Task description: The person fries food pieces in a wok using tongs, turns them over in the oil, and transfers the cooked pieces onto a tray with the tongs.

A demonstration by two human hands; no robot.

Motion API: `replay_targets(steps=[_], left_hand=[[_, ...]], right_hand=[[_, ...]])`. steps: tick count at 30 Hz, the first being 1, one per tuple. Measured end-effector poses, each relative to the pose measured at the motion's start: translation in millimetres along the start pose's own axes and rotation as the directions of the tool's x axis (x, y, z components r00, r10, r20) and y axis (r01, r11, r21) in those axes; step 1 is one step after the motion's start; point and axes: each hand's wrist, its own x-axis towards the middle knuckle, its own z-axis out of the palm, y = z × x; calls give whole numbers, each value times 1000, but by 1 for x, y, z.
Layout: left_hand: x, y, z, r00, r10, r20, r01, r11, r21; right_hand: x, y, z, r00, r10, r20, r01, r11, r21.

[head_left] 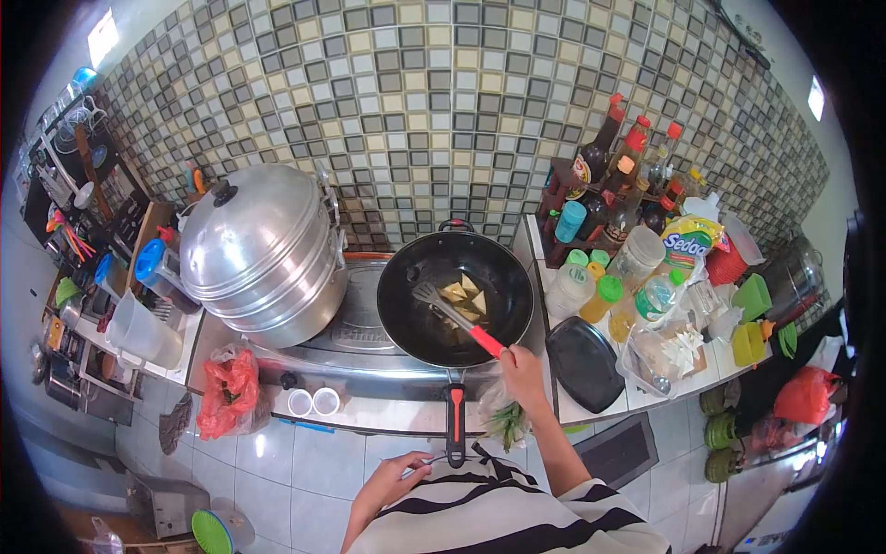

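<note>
My right hand (pixel 523 374) is closed around the red handle of a slotted spatula (pixel 484 340). The spatula's grey head is down in a black wok (pixel 406 314), among pale yellow triangular pieces of food (pixel 471 284) that look like tofu. Some oil or liquid seems to lie in the bottom of the wok. The wok stands on the right side of the stove, its black and red handle (pixel 456 415) pointing towards me. My left hand (pixel 392 482) rests against my striped shirt, left of that handle, holding nothing, its fingers partly spread.
A large aluminium steamer (pixel 268 263) occupies the stove's left side. Two white cups (pixel 314 403) and a red plastic bag (pixel 229 392) line the front edge. On the right counter are a black tray (pixel 585 364), several jars (pixel 569 291) and sauce bottles (pixel 600 148).
</note>
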Motion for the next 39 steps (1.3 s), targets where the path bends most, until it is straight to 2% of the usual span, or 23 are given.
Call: replay_targets(steps=[2,3,6,8,9,11,18,20,21,25,27,32,35,39], left_hand=[[-1,1,-1,1000,2,1,-2,1000,3],[-1,1,-1,1000,6,3,-6,1000,6],[-2,1,-1,1000,6,7,-6,1000,-2],[-1,0,0,1000,2,5,-2,1000,2],[-1,0,0,1000,-1,3,1,1000,5],[0,-1,0,1000,2,3,-2,1000,-3],[3,-5,3,1000,5,9,-5,1000,-4],[3,-3,3,1000,-2,5,2,1000,-9],[3,-2,3,1000,-9,1,9,1000,-12],[3,-5,4,1000,1,-17,-1,1000,-8],[2,-3,4,1000,-9,-26,9,1000,-18],[-1,-3,3,999,-19,-26,18,999,-33],[-1,-3,3,1000,-10,-21,9,999,-36],[1,-3,4,1000,-8,-10,8,1000,-23]], right_hand=[[2,2,-3,986,-107,-129,97,992,-80],[5,4,-5,986,-108,-129,98,992,-80],[11,13,-13,990,-63,-124,58,997,-48],[14,20,-17,992,78,-104,-73,996,52],[14,17,-22,991,78,-105,-73,996,51],[15,6,-34,976,-63,-209,39,992,-116],[14,23,-31,982,-62,-181,23,977,-213],[11,26,-24,985,-118,-129,100,985,-140],[9,23,-22,992,-65,-104,53,992,-113],[8,17,-19,996,-20,-91,18,1000,-18],[10,8,-24,988,-6,-156,4,1000,-12],[13,-15,-59,980,24,-195,-28,999,-17],[9,-37,-83,988,50,-143,-64,994,-92],[8,-34,-88,992,12,-123,-32,986,-165]])
